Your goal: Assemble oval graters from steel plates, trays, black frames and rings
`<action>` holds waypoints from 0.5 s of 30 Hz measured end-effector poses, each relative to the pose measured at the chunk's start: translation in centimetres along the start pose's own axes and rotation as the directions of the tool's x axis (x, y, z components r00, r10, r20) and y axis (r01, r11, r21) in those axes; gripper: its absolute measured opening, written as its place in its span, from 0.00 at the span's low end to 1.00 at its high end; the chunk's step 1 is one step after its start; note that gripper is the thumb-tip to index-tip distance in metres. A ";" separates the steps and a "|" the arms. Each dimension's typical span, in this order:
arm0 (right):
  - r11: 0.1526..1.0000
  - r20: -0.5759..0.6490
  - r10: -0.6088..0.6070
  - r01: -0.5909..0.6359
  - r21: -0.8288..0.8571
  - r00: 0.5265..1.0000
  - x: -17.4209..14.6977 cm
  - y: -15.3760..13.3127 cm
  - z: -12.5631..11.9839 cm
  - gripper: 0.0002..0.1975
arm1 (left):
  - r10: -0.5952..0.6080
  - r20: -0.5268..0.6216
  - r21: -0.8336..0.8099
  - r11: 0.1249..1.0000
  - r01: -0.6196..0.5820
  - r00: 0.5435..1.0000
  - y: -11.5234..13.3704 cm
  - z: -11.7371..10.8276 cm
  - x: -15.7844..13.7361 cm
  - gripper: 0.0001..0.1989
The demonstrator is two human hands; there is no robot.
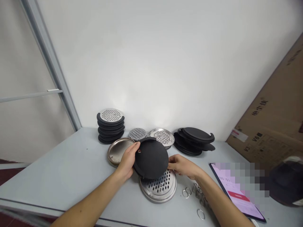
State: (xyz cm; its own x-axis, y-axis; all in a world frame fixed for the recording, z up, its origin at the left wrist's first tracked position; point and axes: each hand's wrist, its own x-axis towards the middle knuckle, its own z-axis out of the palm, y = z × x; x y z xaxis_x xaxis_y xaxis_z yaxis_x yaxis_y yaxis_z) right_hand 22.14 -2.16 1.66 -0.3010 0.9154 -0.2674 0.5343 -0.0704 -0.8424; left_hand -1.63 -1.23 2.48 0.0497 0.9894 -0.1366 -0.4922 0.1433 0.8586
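One black disc (151,160) is clamped in left hand (127,160), right hand (180,165) at its rim, grip unclear, partly over perforated plate (160,188) toward front edge of tabletop (71,171).

The bare left forearm (94,197) crosses the desk's (59,170) front edge, the left hand (127,161) gripping, most fingers hidden. The right forearm (219,198) slants inward; the right hand (181,165) curls its fingers toward the left.
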 end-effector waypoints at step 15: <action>0.988 -0.244 0.066 -0.029 0.152 0.967 -2.1 0.8 -4.7 0.22 | 0.061 0.048 0.118 0.991 -0.067 0.997 0.0 -0.7 0.0 0.20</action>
State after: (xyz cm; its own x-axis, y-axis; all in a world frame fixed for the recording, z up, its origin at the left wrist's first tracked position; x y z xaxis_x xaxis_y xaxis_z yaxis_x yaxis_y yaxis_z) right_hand 26.88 -2.25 3.72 -0.0627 0.9778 -0.2001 0.4167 -0.1565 -0.8954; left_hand -2.23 -1.22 2.14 0.0612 0.9963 -0.0599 -0.3880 0.0790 0.9183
